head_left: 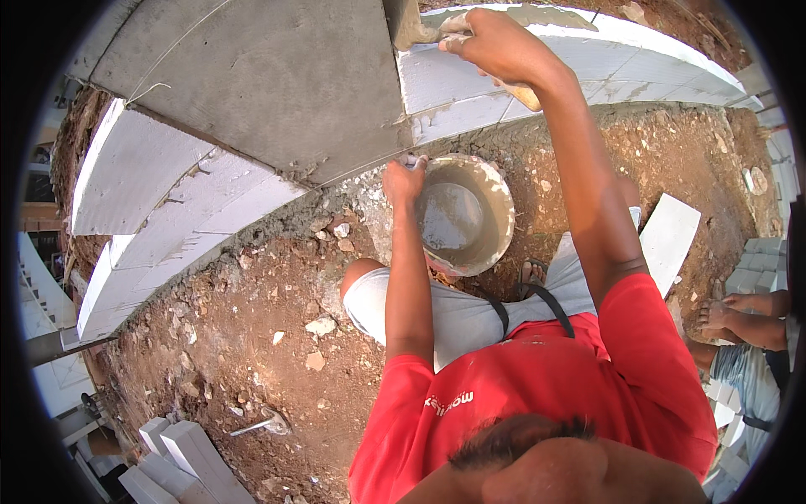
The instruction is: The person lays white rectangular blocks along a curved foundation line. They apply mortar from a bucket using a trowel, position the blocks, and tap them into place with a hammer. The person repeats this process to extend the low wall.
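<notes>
While the right hand (495, 46) grips a trowel (416, 29) spreading grey paste on the white block wall (470, 84), the left hand (405, 181) clasps the bucket (495, 189) rim. More blocks (180, 449) wait unlaid.

One bucket (466, 214), one trowel (420, 29)

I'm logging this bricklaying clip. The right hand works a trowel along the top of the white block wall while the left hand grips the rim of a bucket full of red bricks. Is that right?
Not quite. The head view shows the bucket holds wet grey mortar, not red bricks. The rest stands: the right hand works a trowel along the white block wall, and the left hand grips the bucket's rim.
</notes>
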Motion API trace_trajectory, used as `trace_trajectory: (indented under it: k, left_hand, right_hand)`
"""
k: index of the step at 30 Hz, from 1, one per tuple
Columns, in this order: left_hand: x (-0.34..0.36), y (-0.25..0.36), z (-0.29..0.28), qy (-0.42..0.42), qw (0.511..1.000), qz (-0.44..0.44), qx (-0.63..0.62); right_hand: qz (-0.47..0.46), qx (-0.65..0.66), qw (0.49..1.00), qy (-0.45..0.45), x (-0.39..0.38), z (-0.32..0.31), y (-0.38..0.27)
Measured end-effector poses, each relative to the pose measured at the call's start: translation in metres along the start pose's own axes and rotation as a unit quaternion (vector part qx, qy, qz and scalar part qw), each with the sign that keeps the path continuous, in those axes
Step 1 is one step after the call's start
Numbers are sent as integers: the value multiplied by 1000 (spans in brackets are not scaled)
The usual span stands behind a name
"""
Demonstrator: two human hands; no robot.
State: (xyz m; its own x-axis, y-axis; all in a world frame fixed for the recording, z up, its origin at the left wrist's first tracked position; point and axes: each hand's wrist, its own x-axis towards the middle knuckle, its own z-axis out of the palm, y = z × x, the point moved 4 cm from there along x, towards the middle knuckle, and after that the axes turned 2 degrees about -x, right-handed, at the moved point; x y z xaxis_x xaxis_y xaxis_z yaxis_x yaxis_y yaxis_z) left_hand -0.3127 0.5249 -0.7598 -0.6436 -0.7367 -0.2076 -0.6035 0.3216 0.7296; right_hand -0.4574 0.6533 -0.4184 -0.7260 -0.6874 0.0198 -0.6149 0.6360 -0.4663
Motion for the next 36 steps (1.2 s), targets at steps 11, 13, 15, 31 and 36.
trace_trajectory:
  k: [11,13,15,31,36]
  left_hand:
    - [9,-7,-2,-1,1000,-4,1]
    - [16,2,-1,7,1000,-4,-1]
    - [11,2,0,-3,999,18,-31]
    - [26,-21,5,-21,999,29,-35]
    - [44,-34,8,-5,997,57,-54]
  right_hand:
    - [155,124,975,103,-51,-33,95]
    - [157,94,979,86,-53,-43,104]
    - [183,133,972,63,-59,-39,113]
    - [170,255,946,101,-94,-8,120]
    - [188,327,918,-122,-157,22,132]
